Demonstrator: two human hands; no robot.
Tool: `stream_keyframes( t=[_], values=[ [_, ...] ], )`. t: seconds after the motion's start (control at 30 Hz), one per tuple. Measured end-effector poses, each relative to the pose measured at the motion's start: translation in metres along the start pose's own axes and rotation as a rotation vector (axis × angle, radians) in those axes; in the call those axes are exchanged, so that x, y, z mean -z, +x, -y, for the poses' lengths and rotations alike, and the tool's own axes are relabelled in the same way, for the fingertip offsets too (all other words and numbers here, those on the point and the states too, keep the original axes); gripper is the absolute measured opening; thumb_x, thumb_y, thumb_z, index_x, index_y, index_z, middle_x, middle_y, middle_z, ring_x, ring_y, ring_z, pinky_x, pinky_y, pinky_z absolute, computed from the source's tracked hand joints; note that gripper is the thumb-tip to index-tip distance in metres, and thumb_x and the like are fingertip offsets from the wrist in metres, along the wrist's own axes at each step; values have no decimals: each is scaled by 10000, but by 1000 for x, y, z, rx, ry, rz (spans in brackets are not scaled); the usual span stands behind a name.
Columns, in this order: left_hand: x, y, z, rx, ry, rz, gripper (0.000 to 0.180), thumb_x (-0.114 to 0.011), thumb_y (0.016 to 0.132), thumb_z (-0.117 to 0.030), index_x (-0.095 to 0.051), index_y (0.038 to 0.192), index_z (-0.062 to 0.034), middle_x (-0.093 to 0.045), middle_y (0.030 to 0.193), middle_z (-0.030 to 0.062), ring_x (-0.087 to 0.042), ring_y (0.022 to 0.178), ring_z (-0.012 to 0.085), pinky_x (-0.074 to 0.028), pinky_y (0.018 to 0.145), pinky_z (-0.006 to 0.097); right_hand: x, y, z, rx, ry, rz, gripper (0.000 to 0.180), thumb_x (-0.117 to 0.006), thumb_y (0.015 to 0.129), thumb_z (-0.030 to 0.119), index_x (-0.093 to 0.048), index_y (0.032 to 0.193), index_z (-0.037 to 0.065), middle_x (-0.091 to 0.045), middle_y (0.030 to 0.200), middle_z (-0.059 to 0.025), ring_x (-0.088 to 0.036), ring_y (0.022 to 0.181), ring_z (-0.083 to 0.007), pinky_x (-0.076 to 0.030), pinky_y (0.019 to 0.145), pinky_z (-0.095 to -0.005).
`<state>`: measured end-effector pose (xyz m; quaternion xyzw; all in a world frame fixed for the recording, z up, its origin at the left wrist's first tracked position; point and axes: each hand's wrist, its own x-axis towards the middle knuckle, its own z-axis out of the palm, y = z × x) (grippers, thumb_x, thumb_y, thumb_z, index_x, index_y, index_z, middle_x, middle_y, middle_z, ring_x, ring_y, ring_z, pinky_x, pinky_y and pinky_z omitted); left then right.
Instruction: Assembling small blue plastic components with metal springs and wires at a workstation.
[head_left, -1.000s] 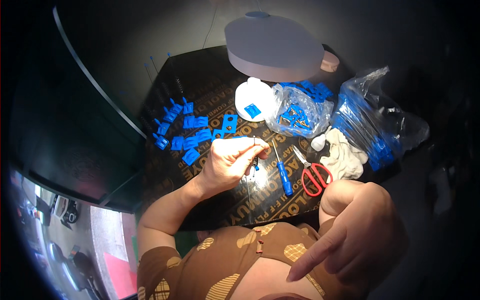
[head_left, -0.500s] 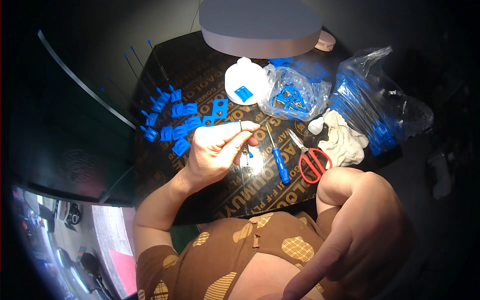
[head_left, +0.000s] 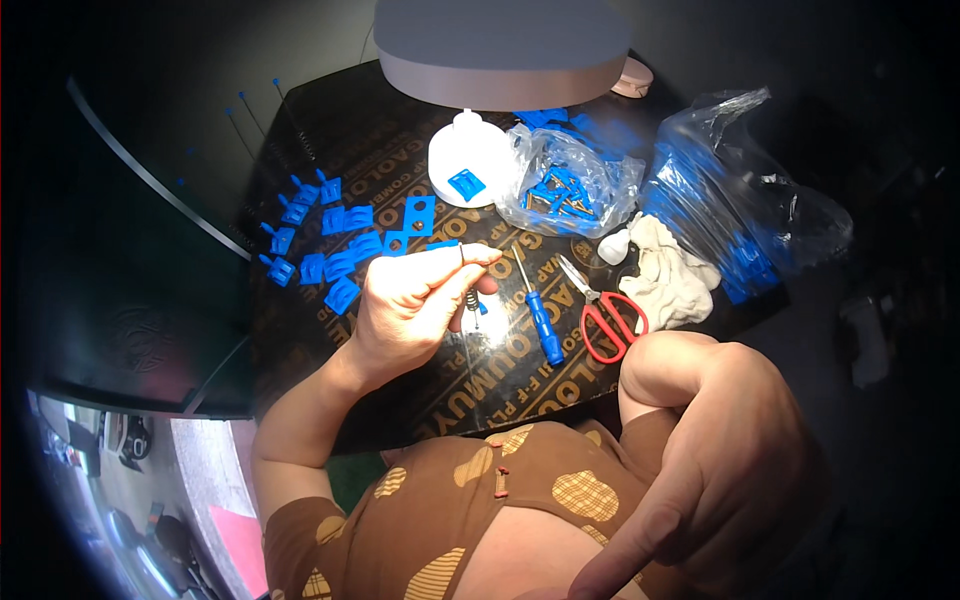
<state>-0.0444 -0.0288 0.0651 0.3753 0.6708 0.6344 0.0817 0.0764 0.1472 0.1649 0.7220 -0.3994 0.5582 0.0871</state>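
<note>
My left hand is closed in a pinch over the table. A small dark coil spring shows below its fingertips, in its grip, with a tiny blue bit beside it. My right hand is raised close to the camera, away from the table. One digit stretches toward the lower edge, and its other fingers are hidden. A blue-handled screwdriver lies right of my left hand, with red-handled scissors beyond it. Several blue plastic clips lie left of that hand.
A white lamp base bears one blue piece, under a grey lamp head. Clear bags hold blue-and-metal parts and long blue pieces. A white cloth lies by the scissors. Thin rods stick out at the table's far left.
The whole view has shifted slightly, so the table and things on it appear further left. Both hands keep nearly the same pose.
</note>
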Motion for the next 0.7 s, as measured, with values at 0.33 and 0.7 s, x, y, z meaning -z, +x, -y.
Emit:
stream_keyframes(
  t=[0.33,0.7],
  values=[
    [-1,0,-1,6,13,10,176,-571,894,5,-683,1028,29,-680,733,53,-506,477,36,-411,443,177,-3,-3,5,-19,-26,2,352,-525,794,-117,-440,486,31,-405,475,-26,-402,407,-96,-556,846,-504],
    [3,-2,-1,-14,79,75,217,-508,929,25,-658,1085,37,-692,811,100,-543,515,51,-431,468,172,13,-17,-6,152,-89,210,293,-506,874,10,-504,588,68,-493,660,-42,-551,603,-228,-431,986,-572]
  ],
)
